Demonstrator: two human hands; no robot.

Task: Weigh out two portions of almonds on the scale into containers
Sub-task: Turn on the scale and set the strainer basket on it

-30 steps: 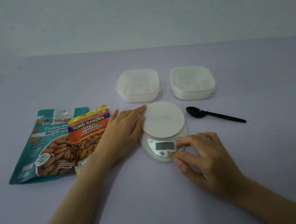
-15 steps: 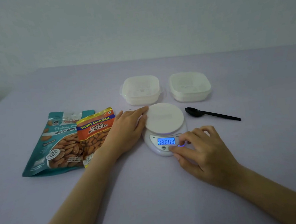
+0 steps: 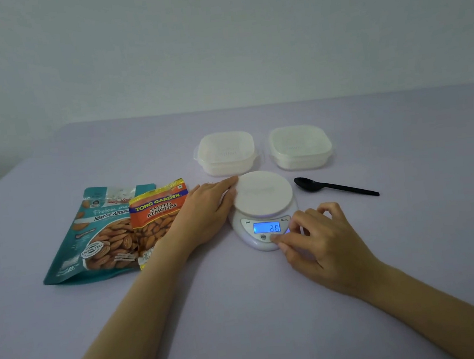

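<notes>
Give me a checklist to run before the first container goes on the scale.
1. Power: ok, the scale has its display lit blue.
2. Zero reading: not ok, nonzero digits show though the platform is bare.
3. Platform untouched: not ok, the left hand rests against its edge.
4. Buttons released: not ok, the right hand touches the scale's front.
5. Reach: ok, both containers stand behind the scale.
6. Supply: cannot tell whether the almond bags are opened.

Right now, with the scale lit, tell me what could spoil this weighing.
1. The left hand touches the platform of the scale, and the display shows a nonzero figure with nothing on it; zeroing now could skew readings.
2. Both containers sit behind the scale, so their weight may get counted as almonds.
</notes>
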